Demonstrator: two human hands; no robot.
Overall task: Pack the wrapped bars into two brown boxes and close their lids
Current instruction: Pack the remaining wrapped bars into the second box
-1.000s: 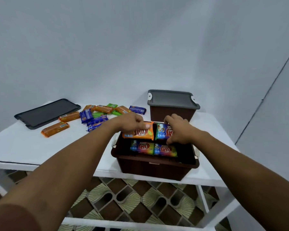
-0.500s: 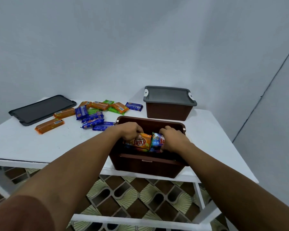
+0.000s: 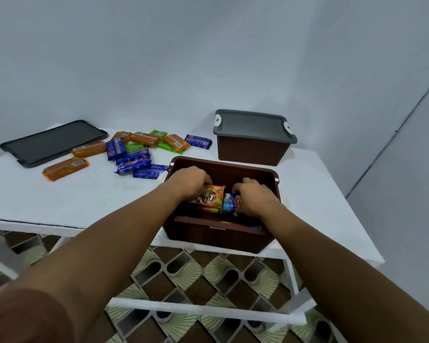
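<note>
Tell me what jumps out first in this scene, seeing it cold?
Two bare arms reach into an open brown box at the table's near edge; the left hand grips an orange wrapped bar, the right hand a blue one. Behind and left, loose bars lie scattered by a grey lid. A second brown box with its lid on stands behind.

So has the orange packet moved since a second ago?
Yes. The orange packet went from level with the open brown box's rim down inside it, left hand on it.
</note>
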